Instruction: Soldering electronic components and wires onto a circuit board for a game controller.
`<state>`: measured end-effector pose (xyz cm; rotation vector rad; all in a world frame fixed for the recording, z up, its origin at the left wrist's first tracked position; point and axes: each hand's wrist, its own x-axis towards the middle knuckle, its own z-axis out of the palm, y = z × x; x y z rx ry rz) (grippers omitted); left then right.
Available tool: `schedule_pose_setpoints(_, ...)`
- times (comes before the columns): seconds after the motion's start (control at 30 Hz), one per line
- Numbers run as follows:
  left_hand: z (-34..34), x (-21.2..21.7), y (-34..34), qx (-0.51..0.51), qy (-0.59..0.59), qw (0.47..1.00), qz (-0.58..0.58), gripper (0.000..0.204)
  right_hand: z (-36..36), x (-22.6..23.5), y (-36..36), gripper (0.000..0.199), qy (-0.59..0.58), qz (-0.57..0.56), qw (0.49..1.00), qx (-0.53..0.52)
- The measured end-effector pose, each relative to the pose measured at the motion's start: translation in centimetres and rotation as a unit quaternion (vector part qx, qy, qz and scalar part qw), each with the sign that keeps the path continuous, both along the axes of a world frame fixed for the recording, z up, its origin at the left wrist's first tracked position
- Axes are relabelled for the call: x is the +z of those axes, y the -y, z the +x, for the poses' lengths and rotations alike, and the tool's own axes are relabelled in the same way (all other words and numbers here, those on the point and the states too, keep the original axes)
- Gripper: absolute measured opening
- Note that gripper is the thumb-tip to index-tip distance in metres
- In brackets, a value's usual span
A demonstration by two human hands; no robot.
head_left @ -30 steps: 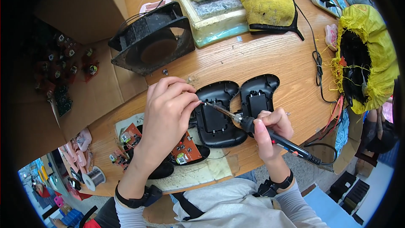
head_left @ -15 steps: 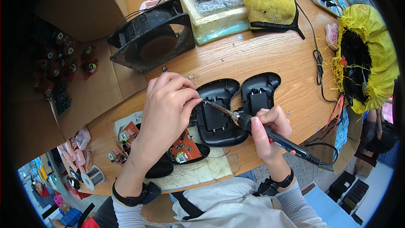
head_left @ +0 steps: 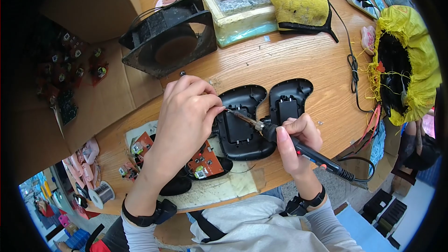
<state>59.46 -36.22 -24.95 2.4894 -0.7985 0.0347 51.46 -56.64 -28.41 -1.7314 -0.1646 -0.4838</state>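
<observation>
My right hand (head_left: 298,142) is closed around the black handle of a soldering iron (head_left: 317,156), whose tip points left over a black controller shell (head_left: 252,147). The tip meets the fingertips of my left hand (head_left: 189,112). Those fingers are pinched at the shell's upper left edge, on something too small to make out. A second black shell (head_left: 288,107) lies just to the right. Below my left wrist, an orange-brown circuit board (head_left: 207,164) rests in another black shell (head_left: 224,167), partly hidden by my forearm.
A black fan (head_left: 170,37) stands at the far left beside a cardboard box (head_left: 112,72) with circuit boards. Behind are a wooden-framed tray (head_left: 247,23) and a yellow cloth (head_left: 301,4). At right sits a yellow sack (head_left: 415,65). A solder spool (head_left: 102,194) is at lower left.
The near controller shell has shifted up very slightly. Both hands and the soldering iron stay almost in place.
</observation>
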Motion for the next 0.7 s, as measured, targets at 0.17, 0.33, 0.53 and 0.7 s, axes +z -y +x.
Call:
schedule_pose_setpoints(0.17,0.04,0.08,0.16,-0.003,0.01,1.0,0.004,0.006,0.0,0.08,-0.02,0.02,0.002,-0.009,1.0,0.001)
schedule_pose_setpoints(0.33,0.05,0.22,0.24,-0.006,0.01,1.0,0.013,0.006,0.04,0.01,0.01,0.02,0.003,-0.011,1.0,-0.002)
schedule_pose_setpoints(0.53,0.0,0.32,0.36,-0.004,0.012,1.0,0.019,0.006,0.02,-0.03,0.04,0.019,-0.004,-0.005,1.0,-0.002)
schedule_pose_setpoints(0.7,0.0,0.29,0.37,-0.003,0.014,1.0,0.022,0.007,0.02,-0.03,-0.05,0.019,0.003,-0.001,1.0,-0.01)
